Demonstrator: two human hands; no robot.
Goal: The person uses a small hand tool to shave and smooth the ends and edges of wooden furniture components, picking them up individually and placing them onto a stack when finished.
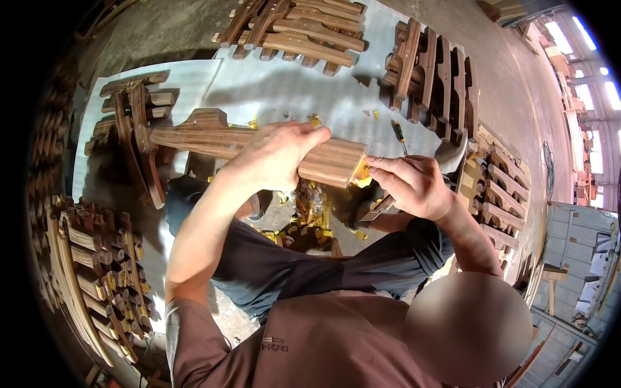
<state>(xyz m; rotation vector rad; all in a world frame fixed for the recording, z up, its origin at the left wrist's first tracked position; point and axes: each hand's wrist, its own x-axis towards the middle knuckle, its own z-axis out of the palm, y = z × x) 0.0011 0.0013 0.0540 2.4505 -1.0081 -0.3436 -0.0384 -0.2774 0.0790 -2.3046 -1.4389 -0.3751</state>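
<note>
Left hand [275, 158] clamps wooden plank [259, 145] firmly; right hand [411, 184] grips small tool, peeling yellow tape [361, 173] at end. Best pull slowly, steady.

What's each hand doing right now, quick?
Left hand: closed around the shaped wooden board.
Right hand: closed, pinching yellow tape at the board's end.

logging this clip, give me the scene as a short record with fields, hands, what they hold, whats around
left hand: grips the wooden board from above
right hand: at the board's end, on yellow tape, holding a small tool
board: long, dark brown, shaped far end, held level over the lap
floor: yellow tape scraps below, screwdriver on grey sheet
around: stacks of wooden parts, some with yellow-taped ends
</note>
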